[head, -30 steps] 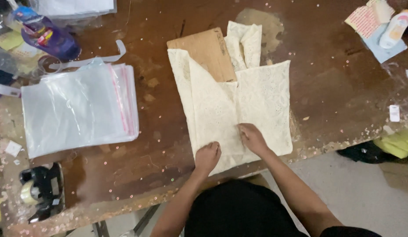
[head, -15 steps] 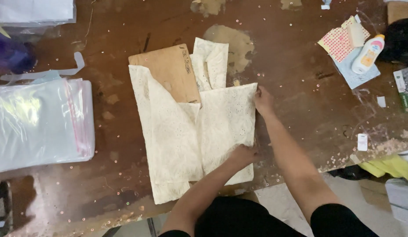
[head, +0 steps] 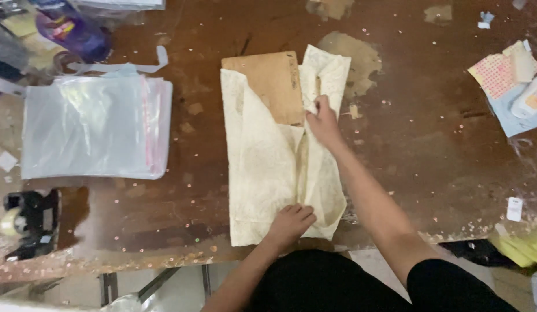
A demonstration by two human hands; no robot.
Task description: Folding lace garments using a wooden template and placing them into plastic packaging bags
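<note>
- Here the cream lace garment (head: 268,173) lies in the middle of the brown worktable (head: 430,156), with its long axis going from the near edge to the far side.
- A brown cardboard sheet (head: 271,81) sits inside the garment at its far end; the cloth covers it on the left and on the right, and only the middle part of the board shows.
- The right hand (head: 321,120) is at the far right part of the garment, just beside the right edge of the cardboard. Its fingers are closed and pinch a fold of the lace there.
- The left hand (head: 291,222) rests on the near end of the garment, fingers curled and pressing the cloth down; whether it really grips the cloth I cannot tell.
- So both hands are on the garment, one at each end of the long axis, right one far, left one near.
- Well apart on the left lies a stack of clear plastic bags (head: 92,127), and a tape dispenser (head: 25,222) stands at the near left corner.
</note>
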